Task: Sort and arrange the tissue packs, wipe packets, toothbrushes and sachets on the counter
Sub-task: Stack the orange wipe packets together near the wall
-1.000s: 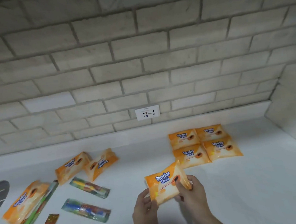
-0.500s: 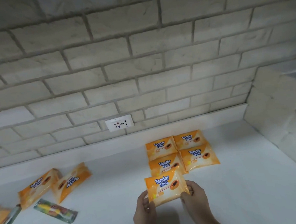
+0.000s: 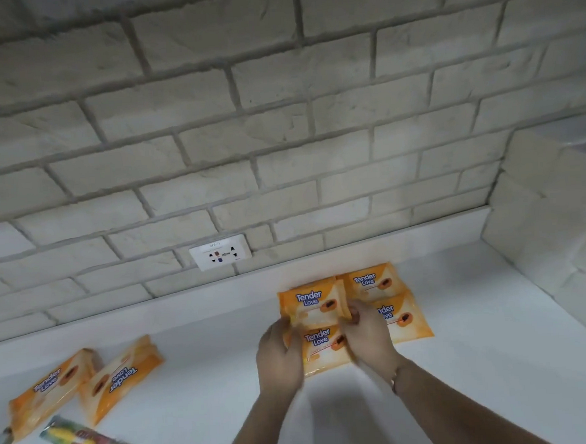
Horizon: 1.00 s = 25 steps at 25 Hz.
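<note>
The left hand [image 3: 279, 354] and right hand [image 3: 367, 334] are each pinching a side edge of the orange wipe pack [image 3: 312, 304]. The pack is lying with its long axis left to right, its label reading upright toward the person. Half a second ago it was hovering in front of the block of packs [image 3: 402, 318] on the counter [image 3: 465, 365]. It is now sitting over the block's back-left corner, apparently resting there, though blur is hiding the contact.
</note>
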Available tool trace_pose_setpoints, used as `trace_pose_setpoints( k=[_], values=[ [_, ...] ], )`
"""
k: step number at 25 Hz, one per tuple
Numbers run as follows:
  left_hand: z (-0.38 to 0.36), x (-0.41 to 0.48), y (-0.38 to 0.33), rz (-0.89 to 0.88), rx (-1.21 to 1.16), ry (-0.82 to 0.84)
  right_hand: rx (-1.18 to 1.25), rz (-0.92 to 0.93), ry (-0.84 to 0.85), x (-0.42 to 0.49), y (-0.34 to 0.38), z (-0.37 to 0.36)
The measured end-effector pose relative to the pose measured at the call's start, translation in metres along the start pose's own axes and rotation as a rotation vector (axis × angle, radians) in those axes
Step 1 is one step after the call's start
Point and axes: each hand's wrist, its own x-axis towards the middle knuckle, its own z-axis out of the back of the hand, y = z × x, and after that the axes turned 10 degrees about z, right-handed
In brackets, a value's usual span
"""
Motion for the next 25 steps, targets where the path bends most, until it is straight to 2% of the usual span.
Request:
trace_pose_setpoints(
  k=[3,5,7,9,11,13,15,20,25],
  values=[
    [-0.011,0.022,0.015,-0.013,0.117,0.059,-0.209,0.055,0.098,0.017,-0.015,-0.006],
    [-0.016,0.011,0.027,-0.018,0.108,0.057,-0.295,0.136,0.015,0.008,-0.028,-0.014],
    [-0.018,-0.001,0.039,-0.081,0.181,0.032,-0.280,0.288,-0.076,-0.012,-0.043,-0.022],
    [-0.018,-0.002,0.045,-0.133,0.234,0.027,-0.376,0.396,-0.161,-0.026,-0.057,-0.028],
    [-0.019,0.002,0.044,-0.148,0.259,0.016,-0.547,0.356,-0.230,-0.027,-0.064,-0.028],
    [-0.020,0.002,0.042,-0.199,0.299,0.003,-0.623,0.166,-0.275,-0.023,-0.064,-0.027],
    [-0.019,-0.002,0.040,-0.234,0.346,0.014,-0.665,0.080,-0.286,-0.023,-0.066,-0.027],
    [-0.022,-0.005,0.032,-0.260,0.486,0.035,-0.663,0.258,-0.250,-0.023,-0.068,-0.033],
    [-0.024,-0.001,0.041,-0.272,0.554,0.027,-0.691,0.297,-0.224,-0.021,-0.067,-0.034]
  ],
)
